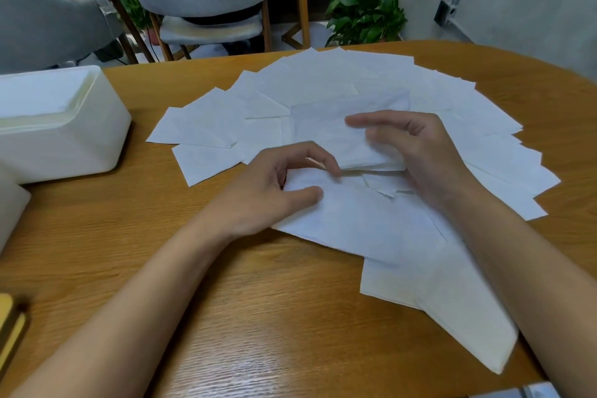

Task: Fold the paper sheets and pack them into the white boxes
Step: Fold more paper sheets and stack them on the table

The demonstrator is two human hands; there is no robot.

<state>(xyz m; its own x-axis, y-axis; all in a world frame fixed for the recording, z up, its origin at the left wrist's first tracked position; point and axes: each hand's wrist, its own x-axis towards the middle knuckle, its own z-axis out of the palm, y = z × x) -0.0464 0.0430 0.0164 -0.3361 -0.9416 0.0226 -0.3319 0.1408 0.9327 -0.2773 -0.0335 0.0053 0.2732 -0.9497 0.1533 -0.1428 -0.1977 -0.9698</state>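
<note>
- Folding a sheet (326,132) on the fanned pile (436,90) mid-table (226,300): the right hand (416,152) pinches its doubled edge, likely to keep the layers aligned.
- Left hand (274,187), fingers curled, pinches the near edge, probably to steady it.
- Box (64,126) waits at the left edge, well apart; loose sheets clutter the path.
</note>
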